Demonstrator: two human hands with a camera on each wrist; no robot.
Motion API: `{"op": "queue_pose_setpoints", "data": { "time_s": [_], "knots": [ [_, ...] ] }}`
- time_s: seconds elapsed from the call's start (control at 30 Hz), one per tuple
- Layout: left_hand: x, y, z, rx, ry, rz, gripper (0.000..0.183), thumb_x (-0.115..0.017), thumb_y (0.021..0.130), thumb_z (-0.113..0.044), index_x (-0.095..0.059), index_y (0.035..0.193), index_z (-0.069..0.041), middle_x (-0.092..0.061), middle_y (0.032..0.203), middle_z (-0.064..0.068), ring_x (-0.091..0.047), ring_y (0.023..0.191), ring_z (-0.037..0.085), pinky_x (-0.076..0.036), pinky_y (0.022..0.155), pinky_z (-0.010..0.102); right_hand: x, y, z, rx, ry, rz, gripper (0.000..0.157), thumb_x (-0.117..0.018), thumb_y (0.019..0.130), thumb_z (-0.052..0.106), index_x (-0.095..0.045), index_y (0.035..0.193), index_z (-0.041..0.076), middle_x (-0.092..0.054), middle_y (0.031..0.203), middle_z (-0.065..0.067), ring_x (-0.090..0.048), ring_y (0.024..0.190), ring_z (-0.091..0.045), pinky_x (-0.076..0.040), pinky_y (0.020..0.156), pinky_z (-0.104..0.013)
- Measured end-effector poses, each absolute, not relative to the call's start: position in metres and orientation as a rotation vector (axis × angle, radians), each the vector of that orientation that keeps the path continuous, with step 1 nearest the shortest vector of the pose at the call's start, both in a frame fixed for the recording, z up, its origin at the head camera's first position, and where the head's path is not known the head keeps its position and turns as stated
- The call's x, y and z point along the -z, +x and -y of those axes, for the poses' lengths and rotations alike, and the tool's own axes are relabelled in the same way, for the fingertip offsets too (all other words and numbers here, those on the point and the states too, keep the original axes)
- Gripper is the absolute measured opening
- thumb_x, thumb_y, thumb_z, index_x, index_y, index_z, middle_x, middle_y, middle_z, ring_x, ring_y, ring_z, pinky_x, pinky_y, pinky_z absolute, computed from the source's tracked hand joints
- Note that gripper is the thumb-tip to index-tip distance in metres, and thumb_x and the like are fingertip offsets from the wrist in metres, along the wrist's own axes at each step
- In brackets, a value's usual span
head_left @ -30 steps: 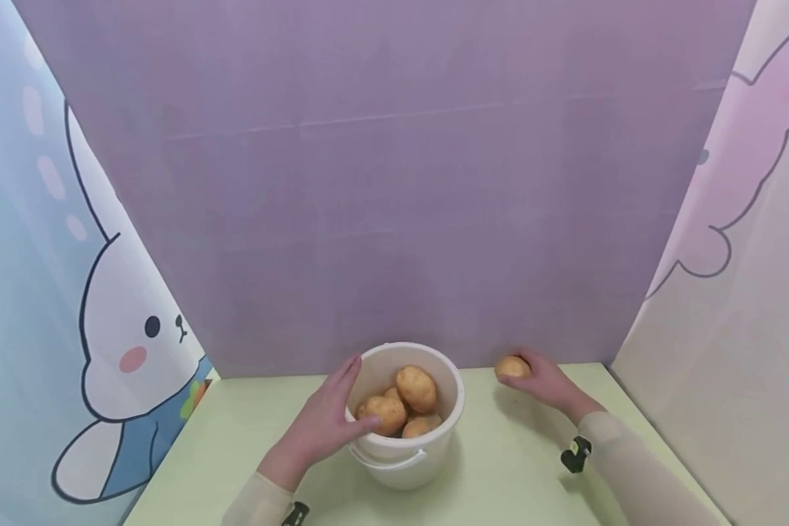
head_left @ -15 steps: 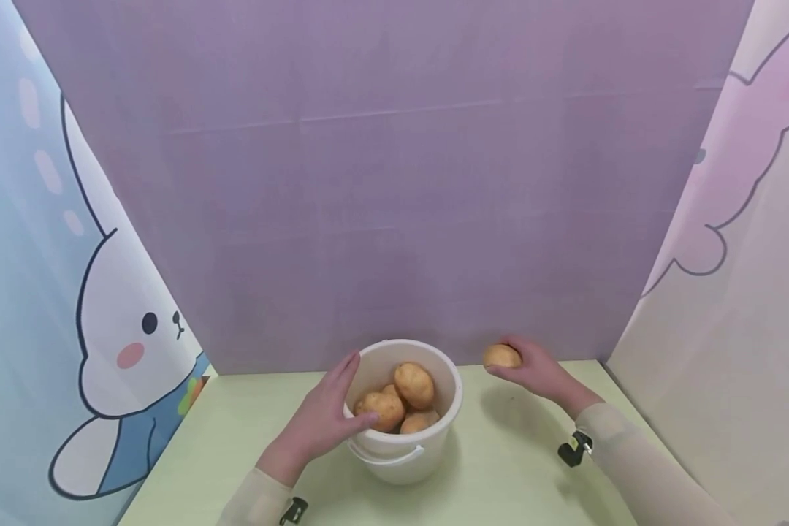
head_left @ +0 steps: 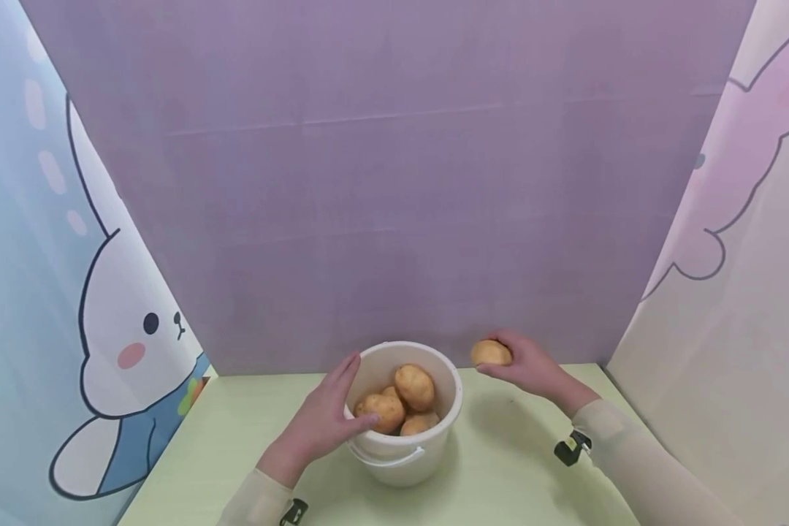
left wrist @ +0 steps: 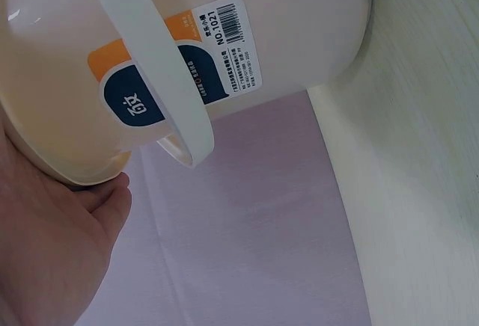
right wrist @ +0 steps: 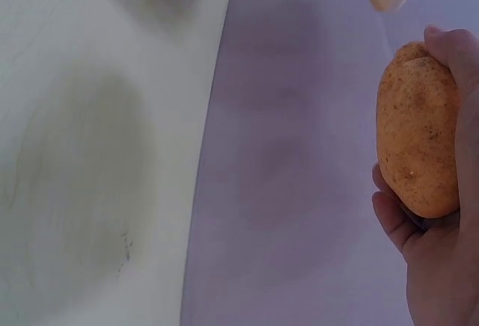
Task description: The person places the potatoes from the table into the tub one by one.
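Note:
A white bucket [head_left: 401, 469] with several potatoes [head_left: 415, 387] in it stands on the table in the head view. My left hand [head_left: 318, 424] holds the bucket's rim on its left side, thumb over the front edge and fingers along the far left. The left wrist view shows the bucket's wall [left wrist: 299, 38], its label and its hanging handle [left wrist: 161, 60]. Right of the bucket, above the table, my right hand [head_left: 529, 369] grips a single potato [head_left: 490, 353]. In the right wrist view that potato [right wrist: 419, 135] sits between thumb and fingers, apart from the bucket.
The pale green table [head_left: 263, 398] meets an upright purple backdrop [head_left: 394, 219] just behind the bucket. Printed cartoon panels rise at the left [head_left: 131, 321] and the right [head_left: 730, 351]. The bucket's handle hangs down at its front.
My right hand has lifted the potato off the table area at the right and carried it up and leftward, closer to the bucket. The left hand stays on the rim.

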State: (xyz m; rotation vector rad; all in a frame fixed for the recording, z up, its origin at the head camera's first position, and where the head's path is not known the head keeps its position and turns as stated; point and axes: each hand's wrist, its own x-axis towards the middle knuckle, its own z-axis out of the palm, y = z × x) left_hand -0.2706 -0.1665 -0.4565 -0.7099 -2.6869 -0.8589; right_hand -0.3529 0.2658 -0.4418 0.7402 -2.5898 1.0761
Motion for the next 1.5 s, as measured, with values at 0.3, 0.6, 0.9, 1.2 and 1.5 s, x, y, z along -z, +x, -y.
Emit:
{"op": "queue_pose_setpoints", "data": {
  "time_s": [0.3,0.6,0.9,1.2,1.5],
  "knots": [
    [0.459,-0.271,0.166,0.857,-0.706,2.685,0.112,-0.082,0.094,-0.059,-0.027,0.175,-0.005,-0.025,0.182,0.013,-0.034,0.162,0.042,-0.035,0.126,0.065,0.427,-0.343,-0.251,-1.136,0.797,2.566,0.051,-0.093,0.092,0.039,-0.072,0.132,0.015,-0.074,0.111,0.002,-0.069,0.09,-0.018,-0.059,0.077,-0.037],
    [0.457,-0.271,0.166,0.851,-0.704,2.69,0.111,-0.08,0.095,-0.06,-0.027,0.175,-0.003,-0.025,0.182,0.015,-0.034,0.162,0.043,-0.036,0.126,0.066,0.411,-0.338,-0.233,-1.139,0.916,2.517,0.047,-0.095,0.091,0.036,-0.073,0.129,0.019,-0.073,0.11,0.005,-0.069,0.092,-0.017,-0.06,0.08,-0.036],
    [0.454,-0.272,0.167,0.841,-0.728,2.683,0.111,-0.081,0.095,-0.058,-0.027,0.174,-0.001,-0.027,0.18,0.019,-0.035,0.162,0.043,-0.036,0.126,0.066,0.404,-0.336,-0.215,-1.195,0.985,2.509,0.047,-0.094,0.092,0.032,-0.073,0.133,0.02,-0.073,0.116,0.003,-0.071,0.098,-0.018,-0.061,0.085,-0.036],
    [0.456,-0.272,0.168,0.821,-0.719,2.677,0.11,-0.082,0.095,-0.058,-0.029,0.174,-0.001,-0.028,0.18,0.018,-0.035,0.162,0.042,-0.036,0.127,0.064,0.397,-0.329,-0.191,-1.173,1.1,2.49,0.049,-0.093,0.093,0.035,-0.073,0.134,0.02,-0.073,0.12,0.005,-0.071,0.105,-0.017,-0.061,0.09,-0.037],
    [0.454,-0.271,0.168,0.856,-0.728,2.688,0.11,-0.081,0.096,-0.057,-0.027,0.175,-0.002,-0.027,0.181,0.018,-0.034,0.162,0.044,-0.036,0.126,0.065,0.396,-0.325,-0.173,-1.08,1.18,2.503,0.053,-0.092,0.093,0.039,-0.071,0.137,0.019,-0.072,0.128,0.006,-0.069,0.112,-0.016,-0.061,0.096,-0.04]
  ]
}}
